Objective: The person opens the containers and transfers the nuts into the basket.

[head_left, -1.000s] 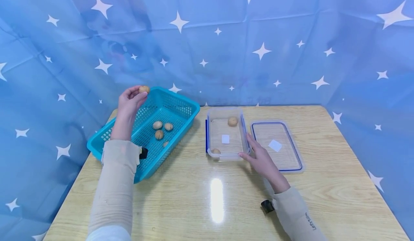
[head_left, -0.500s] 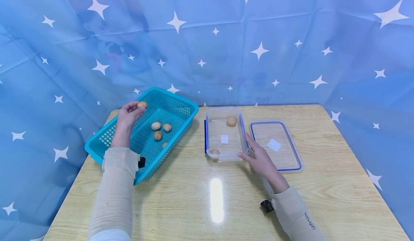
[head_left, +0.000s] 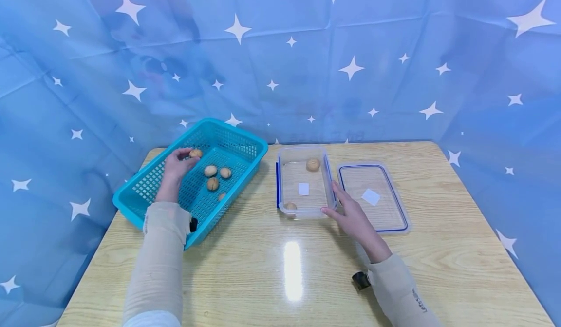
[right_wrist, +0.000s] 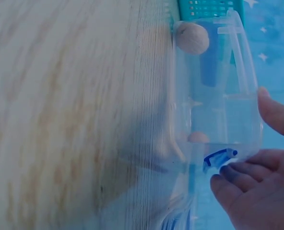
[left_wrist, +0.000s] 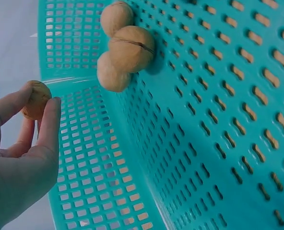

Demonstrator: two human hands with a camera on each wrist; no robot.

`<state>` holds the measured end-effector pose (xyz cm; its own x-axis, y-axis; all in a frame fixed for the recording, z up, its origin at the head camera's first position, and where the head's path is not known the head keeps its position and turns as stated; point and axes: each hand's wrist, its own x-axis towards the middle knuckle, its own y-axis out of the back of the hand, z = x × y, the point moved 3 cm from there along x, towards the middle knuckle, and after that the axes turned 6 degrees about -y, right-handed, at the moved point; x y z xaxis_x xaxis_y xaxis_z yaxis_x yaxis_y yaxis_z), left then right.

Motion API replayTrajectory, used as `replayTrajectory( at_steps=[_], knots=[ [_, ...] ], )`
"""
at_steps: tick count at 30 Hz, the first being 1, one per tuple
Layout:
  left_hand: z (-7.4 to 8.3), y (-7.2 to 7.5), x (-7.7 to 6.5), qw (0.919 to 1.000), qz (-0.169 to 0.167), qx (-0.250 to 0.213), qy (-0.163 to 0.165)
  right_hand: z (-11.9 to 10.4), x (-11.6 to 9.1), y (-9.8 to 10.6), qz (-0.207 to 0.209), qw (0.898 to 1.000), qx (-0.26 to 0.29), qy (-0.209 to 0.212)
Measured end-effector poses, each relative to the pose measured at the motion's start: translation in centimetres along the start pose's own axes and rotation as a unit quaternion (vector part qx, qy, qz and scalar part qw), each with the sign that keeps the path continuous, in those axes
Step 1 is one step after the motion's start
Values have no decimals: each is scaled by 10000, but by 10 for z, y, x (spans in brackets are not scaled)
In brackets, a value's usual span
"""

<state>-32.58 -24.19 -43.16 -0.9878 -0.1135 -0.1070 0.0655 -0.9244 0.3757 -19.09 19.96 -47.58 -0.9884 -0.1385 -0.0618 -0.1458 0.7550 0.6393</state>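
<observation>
My left hand (head_left: 177, 166) pinches a walnut (left_wrist: 36, 99) between thumb and fingertips, over the left side of a teal slotted plastic basket (head_left: 238, 190). Several more walnuts (head_left: 212, 184) lie on the basket's floor, to the right of this hand. A clear plastic food container (head_left: 307, 213) stands without its cover near the table's middle. One walnut (head_left: 313, 164) sits at its far end, and another (right_wrist: 192, 38) is in its near left corner. My right hand (head_left: 352, 217) touches the container's near right corner, thumb at the front wall and fairly straight fingers along the right side.
The container's clear lid (head_left: 383, 215), with a blue seal and a white label, lies flat on the table just right of the container. A wooden table (head_left: 245, 278) carries everything. Behind it hangs a blue curtain (head_left: 302, 73) with white stars.
My left hand has come down from above the basket's far left rim into the basket, still pinching the walnut. My right hand and the container have stayed in place.
</observation>
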Motion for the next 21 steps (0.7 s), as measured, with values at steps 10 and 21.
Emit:
replayTrajectory(
  at_steps=[10, 21],
  knots=[
    [-4, -3, 2, 9992, -174, 364, -10, 0, 1, 0, -12, 10000, 28, -11],
    [-19, -4, -1, 9895, -567, 1280, 357, 1, 2, -2, -80, 9998, 60, -163]
  ],
)
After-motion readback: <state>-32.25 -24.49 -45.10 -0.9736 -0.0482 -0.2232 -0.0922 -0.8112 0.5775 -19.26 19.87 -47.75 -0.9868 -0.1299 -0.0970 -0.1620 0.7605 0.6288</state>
